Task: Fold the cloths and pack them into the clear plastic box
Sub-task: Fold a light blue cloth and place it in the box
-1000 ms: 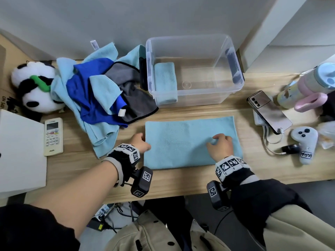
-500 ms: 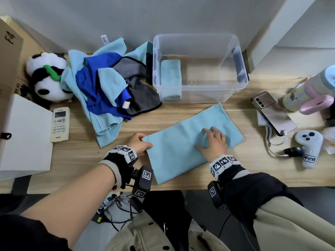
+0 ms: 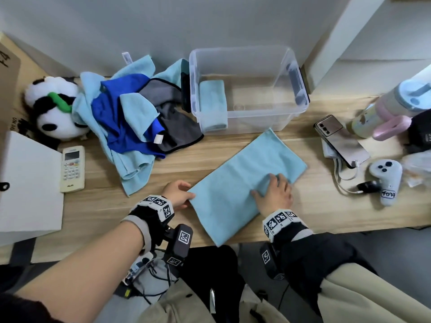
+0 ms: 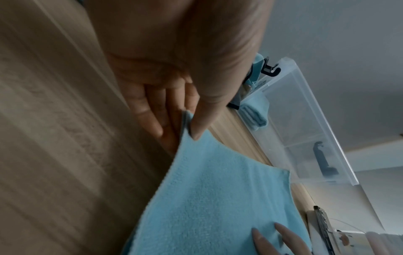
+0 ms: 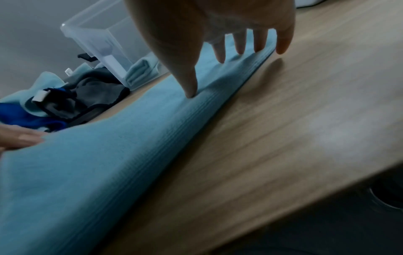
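The left hand (image 3: 178,194) pinches the cloth (image 3: 242,183) corner between thumb and fingers; the right hand (image 3: 275,194) lies flat, fingers spread, pressing on it.

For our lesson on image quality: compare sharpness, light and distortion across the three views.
Head view: bright, mostly sharp, wide-angle bending of the desk edge. Left wrist view: dim, the light blue cloth crisp, wood streaked by blur. Right wrist view: darkest, smeared, with the right hand casting a shadow on the desk.
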### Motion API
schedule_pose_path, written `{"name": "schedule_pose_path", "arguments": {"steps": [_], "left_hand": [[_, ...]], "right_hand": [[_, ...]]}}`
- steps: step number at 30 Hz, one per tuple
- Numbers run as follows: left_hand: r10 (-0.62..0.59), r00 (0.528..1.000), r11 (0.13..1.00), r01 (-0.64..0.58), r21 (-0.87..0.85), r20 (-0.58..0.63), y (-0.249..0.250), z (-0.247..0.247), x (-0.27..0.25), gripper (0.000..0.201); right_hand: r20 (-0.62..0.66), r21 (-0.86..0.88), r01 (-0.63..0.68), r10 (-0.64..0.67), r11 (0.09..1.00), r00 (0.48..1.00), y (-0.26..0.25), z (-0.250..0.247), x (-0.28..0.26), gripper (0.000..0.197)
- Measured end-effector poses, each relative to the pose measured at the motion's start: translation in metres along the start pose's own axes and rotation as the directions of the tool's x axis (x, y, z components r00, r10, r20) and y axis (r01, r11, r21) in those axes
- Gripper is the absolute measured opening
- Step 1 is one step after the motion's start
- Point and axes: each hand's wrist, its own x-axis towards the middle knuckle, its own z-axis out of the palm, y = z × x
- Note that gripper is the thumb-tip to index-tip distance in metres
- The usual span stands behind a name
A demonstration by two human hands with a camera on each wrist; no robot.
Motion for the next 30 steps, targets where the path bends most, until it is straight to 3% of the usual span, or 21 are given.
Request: {"name": "schedule_pose_path", "arguments": {"steps": [3, 6, 9, 12, 16, 19, 22, 26, 28, 30], "left_hand": [[0.055, 0.983, 0.996, -0.065, 0.054, 0.174, 0.004, -0.007, -0.005, 0.050], [0.106, 0.947, 0.994, -0.110, -0.005, 0.305, 0.010, -0.011, -0.015, 0.058], [0.164, 0.931, 0.986, -0.143, -0.087, 0.327, 0.018, -0.012, -0.021, 0.049], [0.163, 0.921, 0.984, -0.128, -0.121, 0.354, 0.029, -0.006, -0.025, 0.034], [0.194, 0.904, 0.969, -0.117, -0.216, 0.380, 0.044, 0.006, -0.029, 0.030], [0.212, 0.905, 0.956, -0.115, -0.269, 0.369, 0.056, 0.018, -0.030, 0.026], [0.221, 0.894, 0.952, -0.110, -0.286, 0.390, 0.065, 0.026, -0.030, 0.027], [0.216, 0.906, 0.944, -0.099, -0.315, 0.364, 0.071, 0.026, -0.027, 0.020], [0.179, 0.920, 0.958, -0.082, -0.275, 0.349, 0.071, 0.023, -0.024, 0.018], [0.157, 0.929, 0.984, -0.120, -0.128, 0.335, 0.066, 0.022, -0.020, 0.022]], "right_hand": [[0.024, 0.025, 0.016, -0.016, 1.000, 1.000, -0.002, 0.002, 0.004, 0.073], [0.036, 0.063, -0.016, 0.014, 0.998, 0.999, -0.004, -0.010, 0.012, 0.063], [0.009, 0.245, -0.043, 0.042, 0.968, 0.999, -0.010, -0.022, 0.007, 0.039], [0.133, 0.511, 0.016, -0.098, 0.859, 0.986, -0.028, -0.023, -0.016, 0.019], [0.315, 0.669, -0.055, -0.216, 0.741, 0.924, -0.052, -0.025, -0.044, 0.040], [0.348, 0.648, -0.043, -0.245, 0.760, 0.905, -0.056, -0.025, -0.050, 0.058], [0.372, 0.522, 0.002, -0.229, 0.853, 0.900, -0.052, -0.022, -0.049, 0.076], [0.377, 0.328, -0.043, -0.089, 0.944, 0.922, -0.031, -0.026, -0.046, 0.035], [0.369, 0.339, -0.092, -0.043, 0.936, 0.928, -0.017, -0.033, -0.045, 0.023], [0.360, 0.371, -0.117, -0.027, 0.921, 0.932, -0.004, -0.034, -0.044, 0.011]]}}
